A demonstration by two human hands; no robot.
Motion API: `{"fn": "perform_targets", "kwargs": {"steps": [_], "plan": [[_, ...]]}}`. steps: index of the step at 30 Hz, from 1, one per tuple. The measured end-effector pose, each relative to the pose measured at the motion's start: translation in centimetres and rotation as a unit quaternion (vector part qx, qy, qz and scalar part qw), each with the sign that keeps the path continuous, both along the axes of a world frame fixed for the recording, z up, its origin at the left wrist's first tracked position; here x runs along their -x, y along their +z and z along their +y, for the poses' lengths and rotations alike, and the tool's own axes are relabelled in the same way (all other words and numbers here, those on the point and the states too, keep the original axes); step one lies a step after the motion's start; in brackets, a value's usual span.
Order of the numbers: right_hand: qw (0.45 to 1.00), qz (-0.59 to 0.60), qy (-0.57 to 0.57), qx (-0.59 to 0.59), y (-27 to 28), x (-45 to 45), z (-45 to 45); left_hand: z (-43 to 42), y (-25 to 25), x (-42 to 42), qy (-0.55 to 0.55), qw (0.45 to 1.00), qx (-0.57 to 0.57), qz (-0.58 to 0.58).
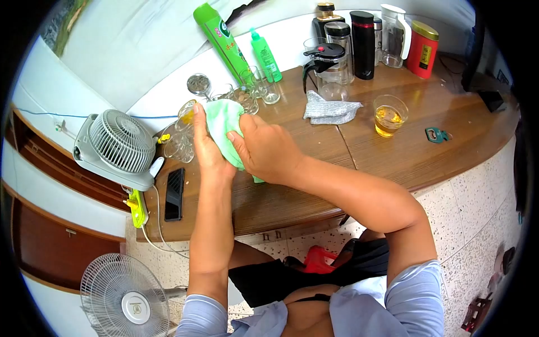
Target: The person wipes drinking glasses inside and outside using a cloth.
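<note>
A light green cloth [223, 124] is bunched between my two hands, above the left part of the wooden table. My left hand [209, 143] supports it from the left side, thumb pointing up along its edge. From the right, my right hand [266, 147] pinches the cloth with curled fingers. Whether something is wrapped inside the cloth is hidden. Just behind and left of my hands are several clear glasses [179, 147], partly covered by the cloth and my left hand. A folded grey cloth [331, 109] lies to the right of my hands.
On the wooden table [314, 191] are a phone [174, 194], small fan [120, 140], glass of amber liquid [387, 119], bottle opener [437, 135], glass teapot [332, 76], black flask [362, 48], red tin [422, 50] and green bottles [265, 56]. A standing fan [126, 297] is at lower left.
</note>
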State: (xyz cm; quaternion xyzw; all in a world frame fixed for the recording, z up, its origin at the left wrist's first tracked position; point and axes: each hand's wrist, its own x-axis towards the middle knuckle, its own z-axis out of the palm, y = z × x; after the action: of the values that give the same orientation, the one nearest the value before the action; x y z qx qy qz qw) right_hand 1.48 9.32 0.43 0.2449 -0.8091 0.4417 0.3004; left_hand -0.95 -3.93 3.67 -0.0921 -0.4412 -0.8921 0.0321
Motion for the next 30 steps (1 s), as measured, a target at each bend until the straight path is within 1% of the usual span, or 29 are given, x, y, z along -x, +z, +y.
{"fn": "perform_targets", "kwargs": {"steps": [4,5,6,8,9,11,14,17,21,22,24,25,28,30], "plan": [[0.998,0.036,-0.044,0.039,0.5,1.5,1.1,2.1,-0.3,-0.7,-0.022,0.997,0.071,-0.029],[0.996,0.044,-0.056,0.055,0.7,2.2,1.6,2.6,-0.5,-1.1,-0.013,0.994,0.108,-0.018],[0.994,0.044,-0.061,0.081,0.8,2.7,2.1,2.8,-0.7,-1.0,-0.044,0.991,0.128,0.019],[0.988,0.043,-0.071,0.132,1.2,3.8,3.2,3.5,-1.0,-1.8,-0.069,0.987,0.143,0.014],[0.984,0.060,-0.077,0.146,1.2,4.6,3.5,3.6,-1.1,-2.1,-0.073,0.986,0.151,-0.002],[0.987,0.046,-0.065,0.143,0.5,5.1,3.6,3.7,-1.1,-2.5,-0.081,0.982,0.168,-0.033],[0.993,0.014,-0.052,0.108,0.6,4.3,3.0,3.3,-1.0,-2.2,-0.061,0.988,0.134,-0.040],[0.998,-0.018,-0.035,0.050,1.0,2.3,2.0,2.6,-0.3,-1.5,-0.029,0.995,0.065,-0.065],[0.999,-0.035,0.006,-0.001,0.5,0.4,0.4,0.8,0.2,-0.1,0.064,0.996,0.030,-0.048],[0.999,-0.038,0.015,-0.009,0.6,-0.1,0.2,0.3,0.2,0.3,0.066,0.997,0.029,-0.040],[0.999,-0.028,0.022,-0.003,0.3,-0.4,0.0,-0.6,-0.1,1.0,0.070,0.997,0.027,-0.025],[0.999,-0.024,0.021,-0.004,0.4,-0.5,0.0,-0.8,-0.2,1.1,0.048,0.998,0.024,-0.014],[1.000,0.019,-0.008,0.019,0.3,0.2,0.3,0.8,-0.2,-0.1,0.082,0.994,0.048,-0.055],[0.997,0.044,-0.035,0.049,0.5,1.2,1.0,2.5,0.2,-1.4,0.044,0.996,0.063,-0.048]]}}
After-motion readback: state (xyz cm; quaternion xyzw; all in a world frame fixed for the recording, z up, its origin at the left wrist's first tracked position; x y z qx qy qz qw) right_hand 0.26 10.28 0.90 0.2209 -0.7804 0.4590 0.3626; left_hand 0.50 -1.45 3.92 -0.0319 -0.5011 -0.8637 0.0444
